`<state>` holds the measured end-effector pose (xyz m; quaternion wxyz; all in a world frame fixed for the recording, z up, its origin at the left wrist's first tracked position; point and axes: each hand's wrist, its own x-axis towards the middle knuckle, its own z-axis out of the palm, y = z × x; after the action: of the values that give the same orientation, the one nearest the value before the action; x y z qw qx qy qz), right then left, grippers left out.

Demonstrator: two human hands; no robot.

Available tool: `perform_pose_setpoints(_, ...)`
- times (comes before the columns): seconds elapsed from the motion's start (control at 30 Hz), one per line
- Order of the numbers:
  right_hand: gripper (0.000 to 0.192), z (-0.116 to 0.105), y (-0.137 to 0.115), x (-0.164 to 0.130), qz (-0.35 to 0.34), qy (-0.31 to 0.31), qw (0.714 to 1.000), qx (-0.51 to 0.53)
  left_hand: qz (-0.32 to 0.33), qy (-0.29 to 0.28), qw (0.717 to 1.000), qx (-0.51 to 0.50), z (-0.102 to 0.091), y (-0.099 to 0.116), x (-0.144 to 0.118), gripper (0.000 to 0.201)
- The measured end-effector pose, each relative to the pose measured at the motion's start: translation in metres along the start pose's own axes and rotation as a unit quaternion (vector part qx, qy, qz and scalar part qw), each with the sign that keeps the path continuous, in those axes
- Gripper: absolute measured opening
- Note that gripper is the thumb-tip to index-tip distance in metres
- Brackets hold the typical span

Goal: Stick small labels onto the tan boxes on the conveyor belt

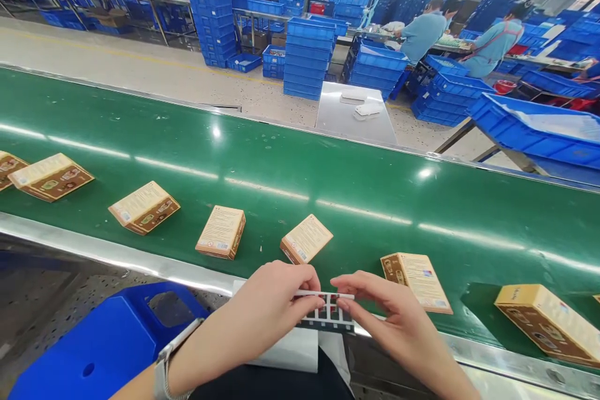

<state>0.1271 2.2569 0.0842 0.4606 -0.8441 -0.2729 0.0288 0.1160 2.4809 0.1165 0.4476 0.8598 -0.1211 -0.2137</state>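
Just above my lap, at the belt's near edge, I hold a small white grid frame [324, 327] with dark and reddish parts showing in its openings. My left hand [281, 300] pinches its left end between thumb and fingers. At the other end, the thumb and fingers of my right hand [377, 303] close on the frame. My fingers hide part of it, and I cannot tell exactly what it is. Beyond my hands, a cream and brown box [308, 237] lies on the green conveyor belt [262, 150]. Another box [417, 278] lies right of my right hand.
More boxes lie along the belt, including one [221, 231] to the left and one [548, 322] at the right. A blue plastic stool [94, 344] stands at lower left. Past the belt are stacked blue crates [307, 56], a metal plate [351, 119] and people at work tables.
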Motion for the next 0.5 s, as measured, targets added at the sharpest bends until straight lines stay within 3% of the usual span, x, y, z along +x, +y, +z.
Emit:
perform_pose_setpoints(0.1, 0.016, 0.004, -0.001, -0.001, -0.089, 0.038, 0.99, -0.101, -0.009, 0.006, 0.999, 0.038, 0.008, -0.008, 0.001, 0.015)
perform_pose_setpoints(0.2, 0.026, 0.009, 0.0, -0.006, -0.165, 0.069, 0.956, -0.233, -0.014, -0.002, 0.999, 0.049, 0.01, -0.011, 0.007, 0.016)
perform_pose_setpoints(0.3, 0.029, 0.019, 0.009, -0.016, -0.172, 0.065, 0.956, -0.228, -0.024, -0.009, 0.999, 0.041, 0.005, -0.016, 0.015, 0.019)
perform_pose_setpoints(0.33, 0.025, 0.023, 0.016, -0.019, -0.141, 0.085, 0.969, -0.182, -0.032, -0.01, 0.999, 0.043, 0.002, -0.018, 0.016, 0.02)
perform_pose_setpoints(0.4, 0.015, 0.034, 0.032, -0.022, -0.012, 0.184, 0.981, -0.052, -0.04, -0.016, 0.997, 0.057, -0.004, -0.025, 0.018, 0.018)
perform_pose_setpoints(0.43, 0.013, 0.039, 0.042, -0.021, 0.069, 0.24, 0.968, 0.019, -0.03, -0.023, 0.997, 0.066, -0.005, -0.029, 0.018, 0.015)
perform_pose_setpoints(0.5, 0.029, 0.049, 0.062, -0.014, 0.192, 0.31, 0.92, 0.144, 0.029, -0.055, 0.995, 0.081, -0.005, -0.037, 0.018, 0.007)
